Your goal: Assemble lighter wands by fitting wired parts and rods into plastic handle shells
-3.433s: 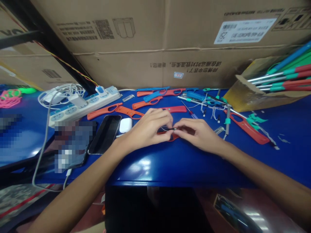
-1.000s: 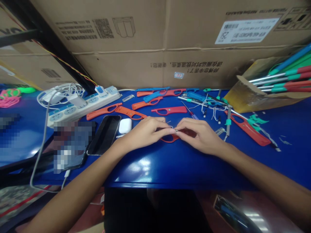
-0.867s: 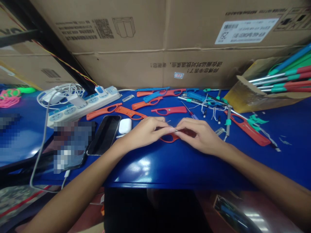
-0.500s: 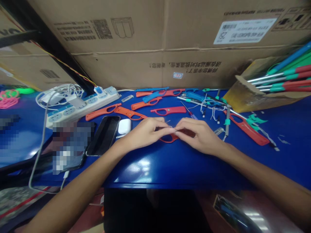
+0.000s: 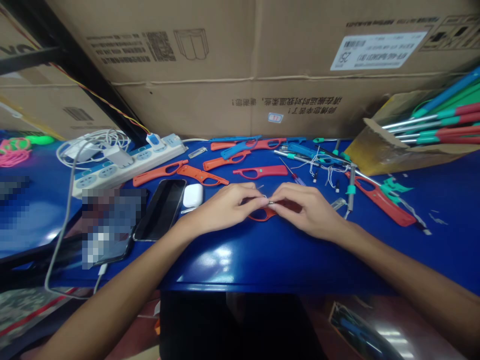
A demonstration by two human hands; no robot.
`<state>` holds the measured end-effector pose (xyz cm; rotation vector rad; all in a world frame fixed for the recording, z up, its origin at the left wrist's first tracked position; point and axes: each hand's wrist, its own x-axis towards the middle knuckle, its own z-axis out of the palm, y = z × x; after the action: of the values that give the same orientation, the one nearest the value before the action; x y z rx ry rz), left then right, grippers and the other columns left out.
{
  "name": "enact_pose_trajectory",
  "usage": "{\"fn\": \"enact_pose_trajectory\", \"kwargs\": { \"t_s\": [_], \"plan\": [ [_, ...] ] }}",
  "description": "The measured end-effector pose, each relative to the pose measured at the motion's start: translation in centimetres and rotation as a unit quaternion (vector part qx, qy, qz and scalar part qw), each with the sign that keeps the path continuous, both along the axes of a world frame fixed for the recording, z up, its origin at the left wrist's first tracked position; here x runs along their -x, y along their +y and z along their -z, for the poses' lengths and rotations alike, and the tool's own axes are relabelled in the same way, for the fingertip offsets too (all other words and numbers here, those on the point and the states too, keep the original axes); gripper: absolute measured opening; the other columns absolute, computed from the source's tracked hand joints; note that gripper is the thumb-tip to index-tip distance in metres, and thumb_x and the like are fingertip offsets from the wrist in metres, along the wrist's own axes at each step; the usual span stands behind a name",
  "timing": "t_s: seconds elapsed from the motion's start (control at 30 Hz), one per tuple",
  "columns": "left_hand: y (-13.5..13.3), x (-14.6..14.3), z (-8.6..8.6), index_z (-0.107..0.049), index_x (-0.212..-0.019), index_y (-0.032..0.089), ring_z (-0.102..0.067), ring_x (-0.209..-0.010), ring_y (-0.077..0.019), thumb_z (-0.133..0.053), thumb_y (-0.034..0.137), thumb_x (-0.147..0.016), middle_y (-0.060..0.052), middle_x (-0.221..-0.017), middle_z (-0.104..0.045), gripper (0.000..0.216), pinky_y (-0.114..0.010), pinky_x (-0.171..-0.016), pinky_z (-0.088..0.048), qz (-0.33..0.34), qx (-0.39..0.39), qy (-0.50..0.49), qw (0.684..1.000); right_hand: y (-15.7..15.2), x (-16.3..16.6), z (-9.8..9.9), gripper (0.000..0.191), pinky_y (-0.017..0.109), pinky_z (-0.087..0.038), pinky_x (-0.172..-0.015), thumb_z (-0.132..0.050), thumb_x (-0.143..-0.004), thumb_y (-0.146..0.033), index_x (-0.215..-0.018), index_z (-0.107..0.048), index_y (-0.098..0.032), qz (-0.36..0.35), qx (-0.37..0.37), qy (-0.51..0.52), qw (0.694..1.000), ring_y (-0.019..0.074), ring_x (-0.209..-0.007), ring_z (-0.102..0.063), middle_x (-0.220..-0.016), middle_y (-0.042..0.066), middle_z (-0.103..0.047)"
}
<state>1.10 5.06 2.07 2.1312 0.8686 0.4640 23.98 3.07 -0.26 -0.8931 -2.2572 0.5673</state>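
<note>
My left hand (image 5: pixel 225 206) and my right hand (image 5: pixel 305 207) meet fingertip to fingertip over the blue table (image 5: pixel 262 250). Both are closed in a pinch on a small metal part with a thin white wire (image 5: pixel 267 201) between them. Under the fingers lies an orange plastic handle shell (image 5: pixel 262 215), mostly hidden by the hands. Whether either hand also grips that shell I cannot tell.
Several orange and blue handle shells (image 5: pixel 258 171) lie behind the hands. A dark phone (image 5: pixel 161 207) and a white earbud case (image 5: pixel 193 195) sit to the left, with a power strip (image 5: pixel 127 162) and cables beyond. A cardboard box (image 5: pixel 397 145) of long tools stands at the right.
The hands have stayed pinched together over the orange shell; they sit slightly nearer to me than 3.4 s ago, uncovering the red shell behind them.
</note>
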Motion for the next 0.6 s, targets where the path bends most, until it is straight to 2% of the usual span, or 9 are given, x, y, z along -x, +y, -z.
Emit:
{"fn": "enact_pose_trajectory", "kwargs": {
  "t_s": [0.27, 0.47, 0.6],
  "plan": [
    [-0.24, -0.27, 0.2, -0.068, -0.087, 0.017, -0.057, -0.076, -0.0124, -0.05, 0.038, -0.101, 0.001, -0.082, -0.061, 0.031, -0.026, -0.07, -0.041, -0.038, -0.004, 0.0, 0.999, 0.0, -0.02, 0.17, 0.01, 0.03, -0.047, -0.072, -0.06, -0.096, -0.026, -0.096, -0.067, -0.018, 0.017, 0.006, 0.002, 1.0, 0.0156, -0.079, -0.06, -0.09, 0.003, -0.067],
    [-0.28, -0.1, 0.08, -0.072, -0.091, 0.018, -0.058, -0.08, -0.0136, -0.051, 0.036, -0.1, -0.001, -0.088, -0.064, 0.029, -0.026, -0.072, -0.041, -0.034, -0.01, 0.005, 0.999, 0.35, -0.57, -0.03, 0.013, 0.028, -0.046, -0.068, -0.063, -0.096, -0.031, -0.098, -0.069, -0.019, 0.002, 0.04, -0.041, 0.998, 0.0142, -0.075, -0.061, -0.089, 0.003, -0.07],
    [-0.31, -0.07, -0.06, -0.073, -0.093, 0.018, -0.059, -0.08, -0.0143, -0.051, 0.036, -0.1, -0.001, -0.087, -0.065, 0.029, -0.025, -0.07, -0.041, -0.041, -0.015, 0.017, 0.999, 0.39, -0.65, -0.52, 0.012, 0.027, -0.046, -0.063, -0.065, -0.094, -0.03, -0.097, -0.072, -0.02, 0.034, 0.044, -0.017, 0.998, 0.0131, -0.069, -0.062, -0.087, 0.002, -0.073]
  ]
}}
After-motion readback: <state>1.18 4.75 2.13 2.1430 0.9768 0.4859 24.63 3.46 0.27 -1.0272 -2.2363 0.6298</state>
